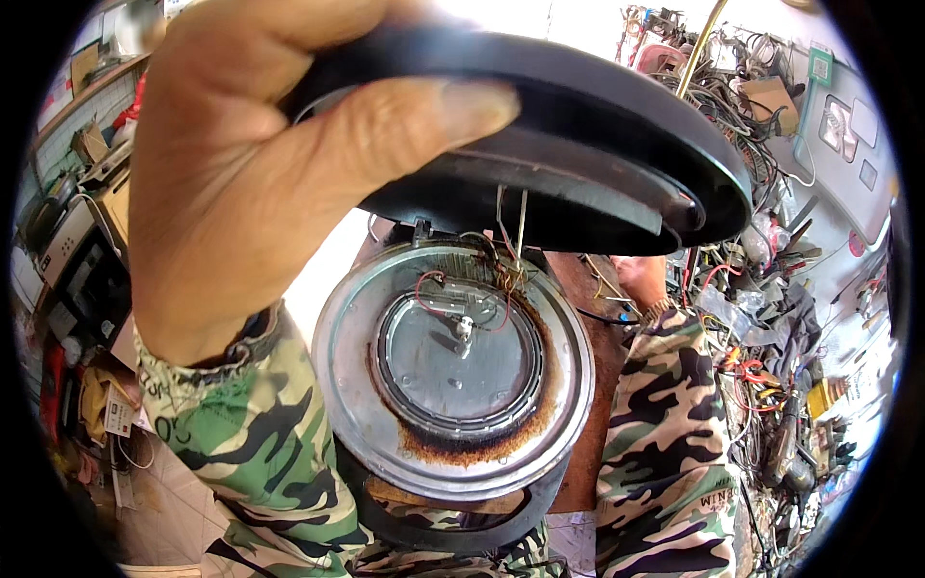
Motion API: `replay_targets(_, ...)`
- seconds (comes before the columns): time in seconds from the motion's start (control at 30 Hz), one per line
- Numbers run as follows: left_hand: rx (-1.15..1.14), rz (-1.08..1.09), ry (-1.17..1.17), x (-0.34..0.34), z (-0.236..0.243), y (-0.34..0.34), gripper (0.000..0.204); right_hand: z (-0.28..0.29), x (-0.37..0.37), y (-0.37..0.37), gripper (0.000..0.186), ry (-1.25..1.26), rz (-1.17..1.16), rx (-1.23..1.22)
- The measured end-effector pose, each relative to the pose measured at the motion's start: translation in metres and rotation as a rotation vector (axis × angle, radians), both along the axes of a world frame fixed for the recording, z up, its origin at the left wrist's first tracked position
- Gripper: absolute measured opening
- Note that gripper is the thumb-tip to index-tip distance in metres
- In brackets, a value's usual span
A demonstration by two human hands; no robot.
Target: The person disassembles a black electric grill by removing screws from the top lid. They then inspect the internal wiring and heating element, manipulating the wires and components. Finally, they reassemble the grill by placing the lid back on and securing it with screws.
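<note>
A: Where do we have the black lid [617,106]?

B: Raised and tilted above the far part of the round metal plate [458,385]; our left hand [241,164] pinches the lid's left side, thumb laid along the near face; the other fingers are partly cut off by the frame.

A: And our right hand [638,274]?

B: Beyond the plate, to the right; the lid covers most of it, so we cannot tell its grip.

A: What else do we note?

B: Brown staining on the plate; a thin red wire [417,292] looped over it; a black handle [462,537] curving round its near side; camouflage sleeves [665,424] flanking it; tangled cables [723,101] heaped at right, beside a grey panel [848,144]; a white device [82,255] at left.
</note>
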State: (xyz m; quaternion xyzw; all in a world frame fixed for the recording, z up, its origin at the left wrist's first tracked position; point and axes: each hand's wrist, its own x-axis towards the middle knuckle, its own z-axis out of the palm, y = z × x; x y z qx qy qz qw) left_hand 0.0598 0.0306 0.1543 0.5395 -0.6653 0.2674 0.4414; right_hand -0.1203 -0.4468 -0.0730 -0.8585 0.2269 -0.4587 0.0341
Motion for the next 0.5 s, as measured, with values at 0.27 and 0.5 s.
replay_targets(0.27,-0.038,-0.176,0.059,0.007,-0.016,-0.026,0.027,0.087,-0.023,0.177,0.011,0.245,0.235,0.552)
replay_targets(0.5,-0.035,-0.239,0.073,0.001,-0.023,-0.032,0.025,0.047,0.006,0.192,0.012,0.178,0.471,0.622)
